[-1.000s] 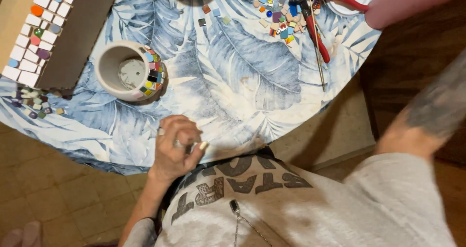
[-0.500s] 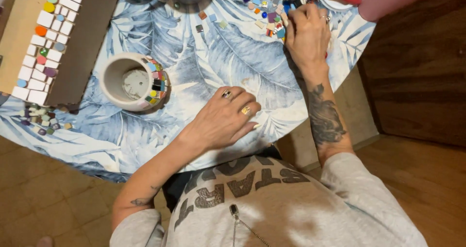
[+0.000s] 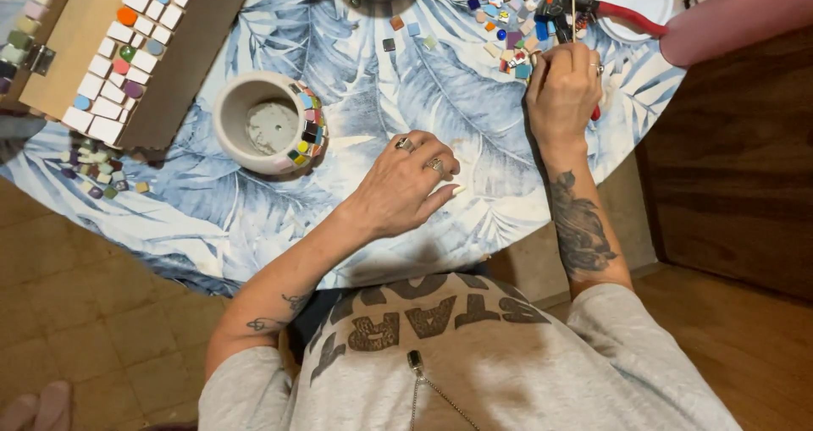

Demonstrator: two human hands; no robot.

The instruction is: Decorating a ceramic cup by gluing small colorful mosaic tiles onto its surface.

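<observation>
Nearby, right hand point(image 3: 562, 92) among coloured tiles point(image 3: 506, 24)

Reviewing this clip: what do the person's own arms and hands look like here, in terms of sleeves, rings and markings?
Both arms are bare below short grey T-shirt sleeves. The left hand wears two rings, and the left arm has small dark tattoos near the elbow. The right hand wears a ring, and the right forearm carries a large dark tattoo. Fingernails on the left hand look pale and longish.
</observation>
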